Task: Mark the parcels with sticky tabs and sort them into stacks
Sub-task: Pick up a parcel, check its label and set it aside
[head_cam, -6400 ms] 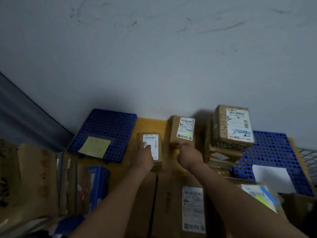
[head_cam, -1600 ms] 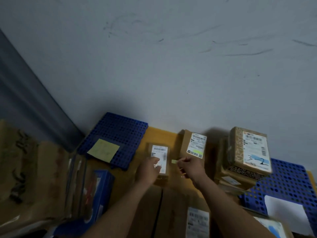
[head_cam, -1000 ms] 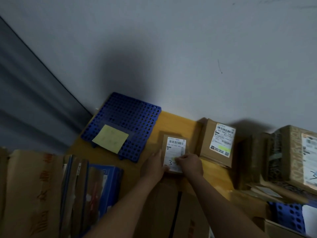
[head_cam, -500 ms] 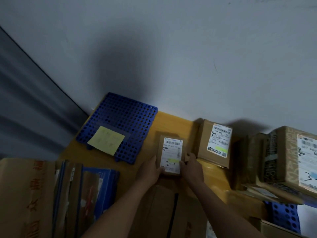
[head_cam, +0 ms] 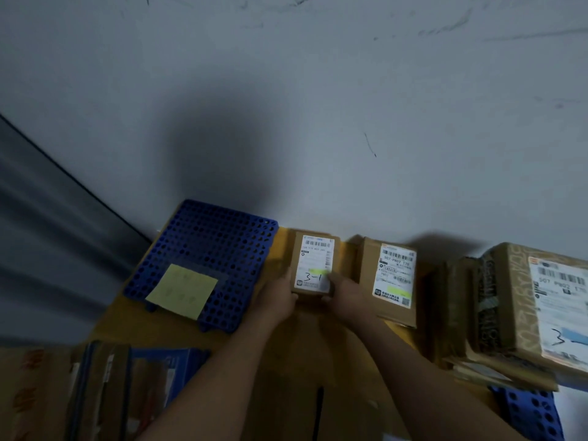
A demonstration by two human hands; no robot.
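Now, small parcel [head_cam: 313, 265] with a green sticky tab [head_cam: 319, 271] on its label, between blue mat [head_cam: 206, 246] and second parcel [head_cam: 389, 278], our left grip [head_cam: 276, 300] curled round its left edge, our right grip [head_cam: 345, 292] clasping its right edge, yellow desk [head_cam: 127, 319] beneath, stacked parcels [head_cam: 515, 310] far right.

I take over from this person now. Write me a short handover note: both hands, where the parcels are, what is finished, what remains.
Hands: left hand and right hand both grip the small brown cardboard parcel, its white label marked 3-1.
Position: it lies between the blue perforated plastic mat and the second brown cardboard parcel. A stack of brown parcels stands at the right.
Done: the held parcel bears a yellow-green sticky tab; the second parcel bears one too.
Left: put the held parcel in its stack; which stack, I cannot tell.
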